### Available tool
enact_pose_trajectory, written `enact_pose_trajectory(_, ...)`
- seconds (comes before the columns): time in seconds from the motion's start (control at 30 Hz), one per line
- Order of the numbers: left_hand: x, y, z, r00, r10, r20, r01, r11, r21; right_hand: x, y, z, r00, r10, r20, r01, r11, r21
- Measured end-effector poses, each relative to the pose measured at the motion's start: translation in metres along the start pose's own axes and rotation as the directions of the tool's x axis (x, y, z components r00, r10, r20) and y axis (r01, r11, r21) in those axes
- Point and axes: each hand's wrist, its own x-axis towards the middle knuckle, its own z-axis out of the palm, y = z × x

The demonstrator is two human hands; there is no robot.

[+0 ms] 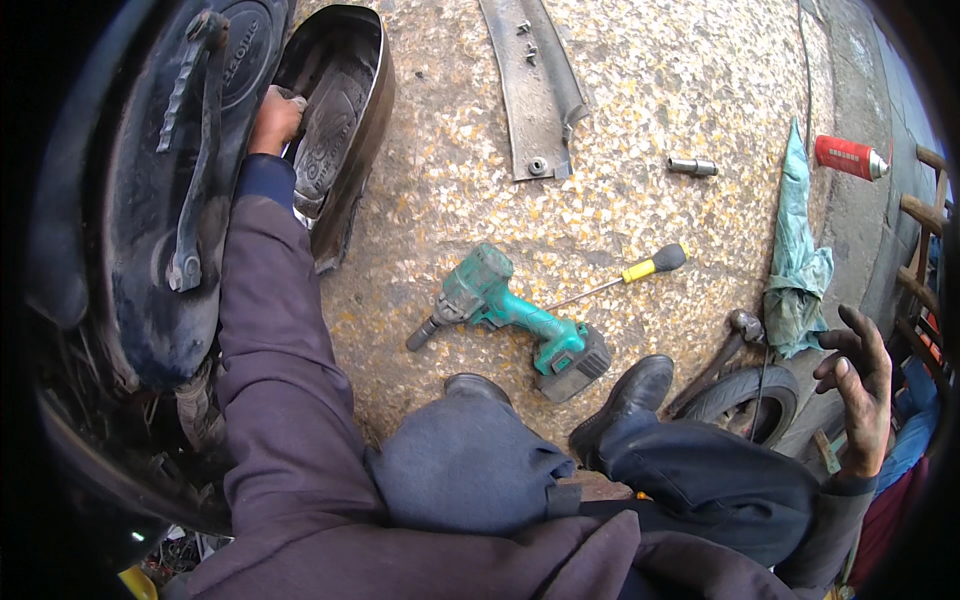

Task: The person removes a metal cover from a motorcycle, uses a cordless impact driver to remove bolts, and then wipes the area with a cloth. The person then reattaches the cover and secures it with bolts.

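My left hand [274,122] reaches into the gap between the dark scooter engine case [150,310] and an oblong black shell [372,120] with an embossed inner face. Its fingers are curled closed and partly hidden, so what they hold cannot be made out. A kick-start lever [208,140] is mounted on the case just left of that hand. At the far right my right hand [862,390] is raised with bent, spread fingers and holds nothing; dark smudges mark it. Below the shell, a green cordless impact wrench [500,300] lies on the ground with a socket fitted.
A screwdriver [650,265] lies right of the wrench. Farther off are a metal socket [692,167] and a worn curved panel [535,90]. Toward the right are a folded green umbrella [795,260], a red spray can [848,157] and a small tyre [715,400].
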Motion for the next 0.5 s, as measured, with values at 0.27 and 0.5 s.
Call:
enact_pose_trajectory(0.27,-0.097,0.046,-0.021,0.997,0.019,-0.081,-0.055,0.882,-0.467,0.014,-0.022,0.018,0.987,-0.035,0.159,0.028,0.998,0.049)
enact_pose_trajectory(0.5,-0.16,0.09,-0.043,0.949,0.01,-0.316,-0.2,0.793,-0.575,0.024,-0.052,0.045,0.924,-0.086,0.374,0.085,0.996,0.02)
